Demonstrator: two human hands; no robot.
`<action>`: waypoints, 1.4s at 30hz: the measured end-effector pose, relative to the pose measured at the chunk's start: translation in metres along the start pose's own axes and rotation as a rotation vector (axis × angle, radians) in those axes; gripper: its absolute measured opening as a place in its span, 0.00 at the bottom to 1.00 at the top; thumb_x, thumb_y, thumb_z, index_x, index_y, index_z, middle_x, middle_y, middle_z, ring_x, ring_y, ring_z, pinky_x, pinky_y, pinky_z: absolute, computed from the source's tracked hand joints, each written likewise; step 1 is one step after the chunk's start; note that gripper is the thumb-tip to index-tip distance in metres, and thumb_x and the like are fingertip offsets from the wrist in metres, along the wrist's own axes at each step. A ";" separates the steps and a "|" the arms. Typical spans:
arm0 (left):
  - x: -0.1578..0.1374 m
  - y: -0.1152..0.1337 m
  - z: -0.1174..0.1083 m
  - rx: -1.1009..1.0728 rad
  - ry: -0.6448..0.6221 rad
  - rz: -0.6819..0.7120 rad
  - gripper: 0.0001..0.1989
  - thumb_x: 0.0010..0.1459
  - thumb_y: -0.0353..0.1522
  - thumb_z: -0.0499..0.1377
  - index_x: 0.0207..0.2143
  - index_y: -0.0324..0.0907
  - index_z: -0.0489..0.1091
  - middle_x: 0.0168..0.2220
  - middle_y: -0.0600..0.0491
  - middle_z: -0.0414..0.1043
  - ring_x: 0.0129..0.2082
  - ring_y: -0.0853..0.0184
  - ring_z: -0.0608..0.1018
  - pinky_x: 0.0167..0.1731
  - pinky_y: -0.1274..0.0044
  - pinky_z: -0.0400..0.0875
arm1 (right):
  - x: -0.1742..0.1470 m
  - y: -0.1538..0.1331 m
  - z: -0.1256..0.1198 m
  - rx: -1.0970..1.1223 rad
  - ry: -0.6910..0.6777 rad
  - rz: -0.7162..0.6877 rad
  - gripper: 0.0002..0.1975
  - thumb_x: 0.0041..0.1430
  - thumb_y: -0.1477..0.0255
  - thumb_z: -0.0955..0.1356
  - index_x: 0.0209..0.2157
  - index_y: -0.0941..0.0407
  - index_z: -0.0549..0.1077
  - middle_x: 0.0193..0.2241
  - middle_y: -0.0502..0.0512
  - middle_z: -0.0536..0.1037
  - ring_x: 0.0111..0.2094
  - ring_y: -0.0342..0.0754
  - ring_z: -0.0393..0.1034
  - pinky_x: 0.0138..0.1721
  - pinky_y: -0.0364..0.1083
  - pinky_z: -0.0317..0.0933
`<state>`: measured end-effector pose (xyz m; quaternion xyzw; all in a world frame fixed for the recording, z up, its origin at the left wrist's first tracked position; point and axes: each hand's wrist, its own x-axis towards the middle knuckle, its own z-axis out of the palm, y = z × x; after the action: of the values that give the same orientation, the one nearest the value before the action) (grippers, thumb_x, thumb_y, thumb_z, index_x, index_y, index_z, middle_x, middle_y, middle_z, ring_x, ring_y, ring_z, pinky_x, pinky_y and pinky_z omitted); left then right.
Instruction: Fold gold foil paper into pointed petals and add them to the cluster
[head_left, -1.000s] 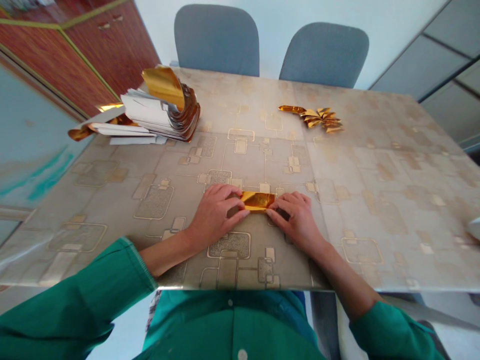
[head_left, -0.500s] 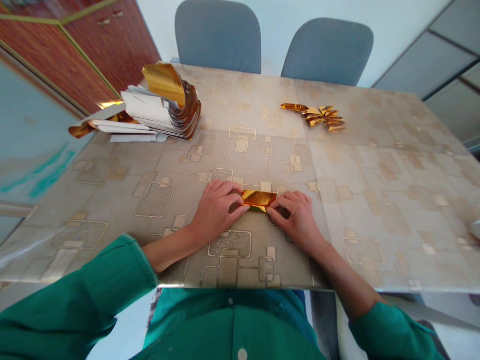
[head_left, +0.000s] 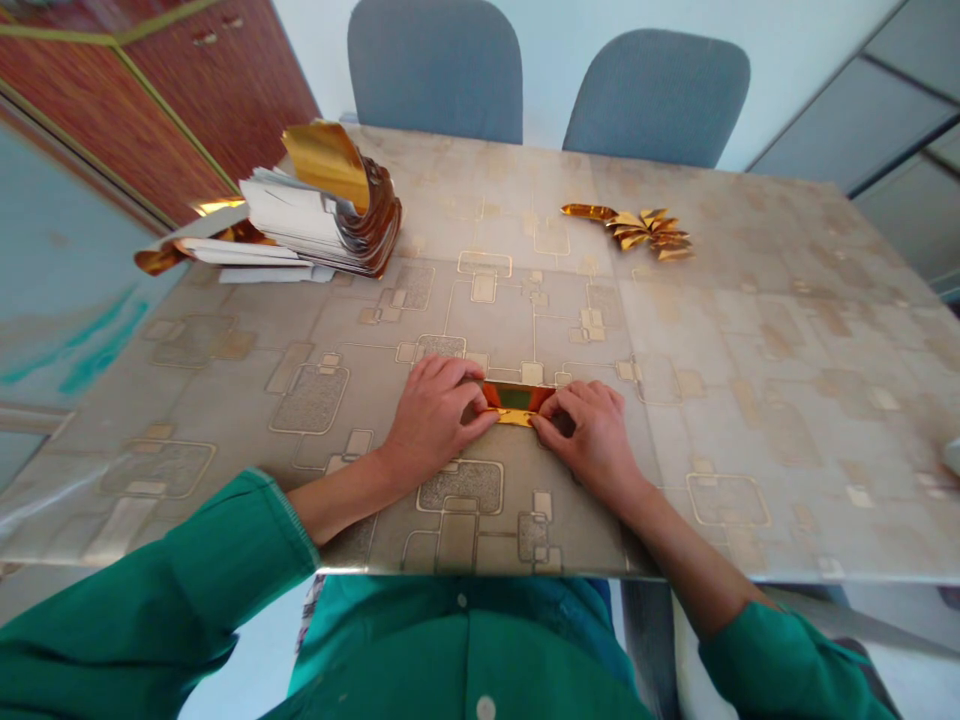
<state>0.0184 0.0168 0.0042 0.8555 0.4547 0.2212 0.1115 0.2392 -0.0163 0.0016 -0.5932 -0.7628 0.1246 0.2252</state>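
Note:
A small strip of shiny gold foil paper (head_left: pixel 517 400) lies crosswise near the front of the table, creased along its length. My left hand (head_left: pixel 436 405) pinches its left end between thumb and fingers. At the right end, my right hand (head_left: pixel 589 425) grips it the same way, thumb on the near edge. The ends of the strip are hidden under my fingers. Its far part stands up dark and reflective, while the near edge shows bright gold.
A curved stack of gold-and-white paper sheets (head_left: pixel 322 210) sits at the back left of the patterned table (head_left: pixel 480 520). Several folded gold foil pieces (head_left: pixel 649 235) lie at the back right. Two grey chairs (head_left: pixel 435 70) stand behind the table.
The foil strip's far part now looks darker and more upright, with a narrow bright band along the near edge. Both hands have hardly moved and keep hold of its ends.

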 end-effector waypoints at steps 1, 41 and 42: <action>0.000 0.000 0.000 0.003 0.003 -0.001 0.09 0.55 0.34 0.66 0.25 0.42 0.70 0.45 0.51 0.73 0.46 0.58 0.71 0.52 0.61 0.63 | 0.000 0.000 0.000 -0.001 0.000 0.001 0.07 0.58 0.70 0.69 0.26 0.53 0.71 0.27 0.50 0.73 0.35 0.50 0.64 0.43 0.51 0.51; -0.019 0.027 0.019 0.228 -0.074 0.417 0.15 0.68 0.31 0.51 0.52 0.32 0.68 0.47 0.42 0.71 0.47 0.59 0.73 0.49 0.67 0.71 | 0.006 -0.001 0.002 -0.035 -0.050 0.072 0.04 0.57 0.73 0.71 0.28 0.53 0.72 0.29 0.48 0.75 0.37 0.50 0.63 0.43 0.49 0.48; -0.021 0.025 0.018 0.216 -0.094 0.415 0.16 0.67 0.32 0.52 0.53 0.32 0.67 0.48 0.41 0.71 0.48 0.58 0.73 0.50 0.67 0.71 | 0.006 -0.001 0.002 -0.044 -0.050 0.068 0.04 0.57 0.72 0.71 0.29 0.54 0.72 0.29 0.48 0.75 0.37 0.50 0.63 0.43 0.49 0.48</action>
<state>0.0356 -0.0141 -0.0077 0.9469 0.2845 0.1495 -0.0078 0.2358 -0.0108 0.0012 -0.6203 -0.7501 0.1301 0.1888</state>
